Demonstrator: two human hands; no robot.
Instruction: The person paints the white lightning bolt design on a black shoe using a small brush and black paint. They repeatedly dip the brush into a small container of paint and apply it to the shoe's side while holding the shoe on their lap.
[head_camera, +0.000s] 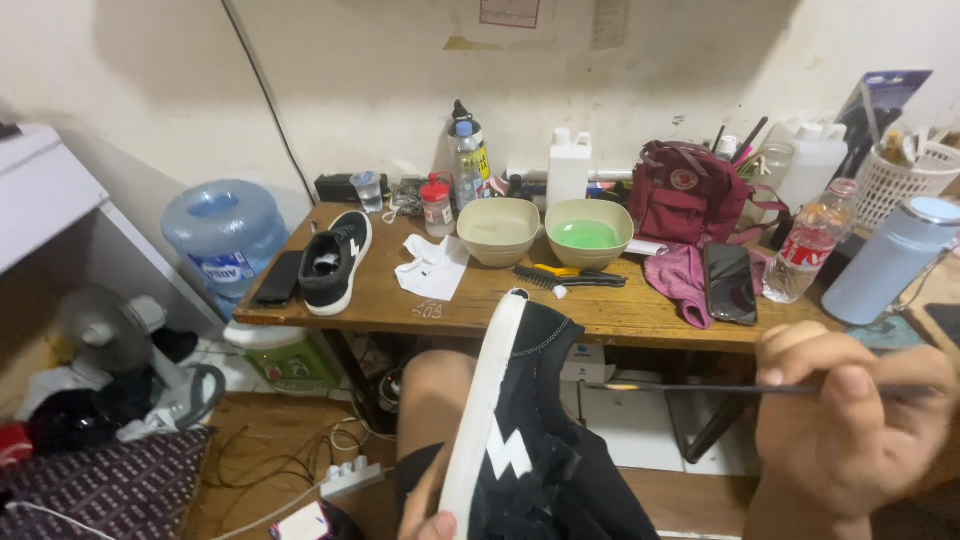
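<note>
2 hands busy: left hand (428, 512) gripping black sneaker (525, 420) upright over the lap, low in view; right hand (850, 420) pinching thin dark stick (690, 387) beside it. Matching shoe (335, 262) on wooden table (620, 315), near 2 bowls (498, 232).

A black sneaker (530, 420) with a white sole and a white zigzag mark on its side stands tilted at the lower centre of the frame, toe pointing up towards the table edge, sole edge turned to the left. The left hand (428, 510) props it from below at the bottom edge, only partly in view. At the lower right the right hand (850, 420) pinches a thin dark tool (700, 388), possibly a slim brush handle, held level with its tip pointing left just beside the shoe's upper.
</note>
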